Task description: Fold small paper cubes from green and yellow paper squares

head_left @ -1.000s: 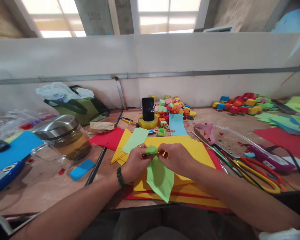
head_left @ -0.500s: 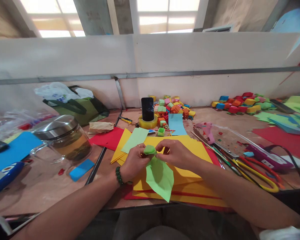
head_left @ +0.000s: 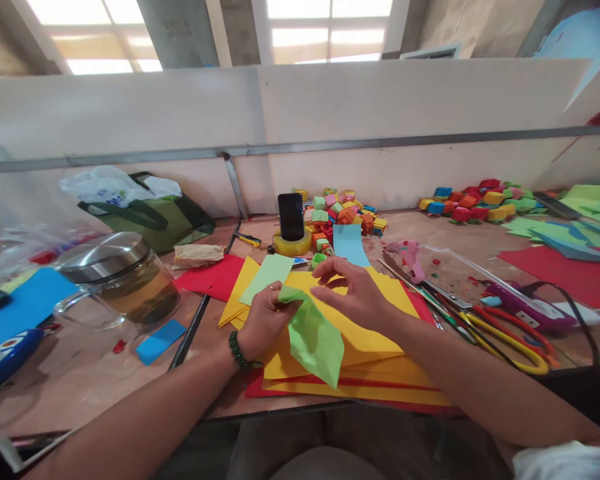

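A creased light-green paper (head_left: 315,340) is pinched at its upper end by my left hand (head_left: 267,321), which wears a dark green bead bracelet. The rest of that paper hangs down over a stack of yellow sheets (head_left: 380,343). Just to the right of the paper, my right hand (head_left: 350,293) is raised with its fingers apart and nothing visible in them. Beyond my hands lie a flat pale-green strip (head_left: 267,279) and a small green folded piece (head_left: 319,260).
A phone (head_left: 291,217) stands in a yellow tape roll, beside a pile of folded paper pieces (head_left: 347,215). To the left is a glass mug of tea (head_left: 135,293). Scissors (head_left: 510,343) and glue guns (head_left: 527,307) lie at the right. A green bag (head_left: 153,220) rests by the partition.
My right hand has let go of the green paper and opened slightly above and right of it. The paper's upper part looks less bunched. The camera view has shifted slightly.
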A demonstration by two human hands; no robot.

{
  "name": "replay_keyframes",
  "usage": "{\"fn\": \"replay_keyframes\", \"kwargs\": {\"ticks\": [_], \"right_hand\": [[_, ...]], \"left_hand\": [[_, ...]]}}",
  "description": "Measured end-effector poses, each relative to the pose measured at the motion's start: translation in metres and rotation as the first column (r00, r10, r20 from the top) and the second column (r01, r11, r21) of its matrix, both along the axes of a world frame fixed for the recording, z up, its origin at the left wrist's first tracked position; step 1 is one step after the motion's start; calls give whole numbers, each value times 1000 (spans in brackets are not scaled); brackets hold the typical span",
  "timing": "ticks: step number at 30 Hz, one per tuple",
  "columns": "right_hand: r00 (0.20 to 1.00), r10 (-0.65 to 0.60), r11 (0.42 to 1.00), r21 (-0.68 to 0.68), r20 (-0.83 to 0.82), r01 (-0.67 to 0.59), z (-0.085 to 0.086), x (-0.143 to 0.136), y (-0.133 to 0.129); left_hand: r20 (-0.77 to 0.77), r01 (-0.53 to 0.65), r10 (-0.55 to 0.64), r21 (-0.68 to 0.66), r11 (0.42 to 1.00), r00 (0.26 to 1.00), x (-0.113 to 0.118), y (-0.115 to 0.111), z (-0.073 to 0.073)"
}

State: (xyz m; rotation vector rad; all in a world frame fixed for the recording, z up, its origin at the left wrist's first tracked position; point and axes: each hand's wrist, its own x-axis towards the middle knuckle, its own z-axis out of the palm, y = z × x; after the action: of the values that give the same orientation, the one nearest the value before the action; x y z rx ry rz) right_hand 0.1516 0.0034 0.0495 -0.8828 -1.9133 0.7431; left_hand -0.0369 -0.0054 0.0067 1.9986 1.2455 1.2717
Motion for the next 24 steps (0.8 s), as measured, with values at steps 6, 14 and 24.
{"fn": "replay_keyframes", "kwargs": {"ticks": [6,14,24], "right_hand": [[883,-202,965,239,424,106,-8,-4,-10],[788,-270,947,301,553,114,-9,-6,-13],[730,-240,963,251,640,97,-8,-6,-10]], "left_hand": [[16,28,-31,137,990,999,0,-4,3],[-4,37,-37,197,980,999,-1,-4,-3],[-102,84,-72,129,988,992,1,-6,-6]]}}
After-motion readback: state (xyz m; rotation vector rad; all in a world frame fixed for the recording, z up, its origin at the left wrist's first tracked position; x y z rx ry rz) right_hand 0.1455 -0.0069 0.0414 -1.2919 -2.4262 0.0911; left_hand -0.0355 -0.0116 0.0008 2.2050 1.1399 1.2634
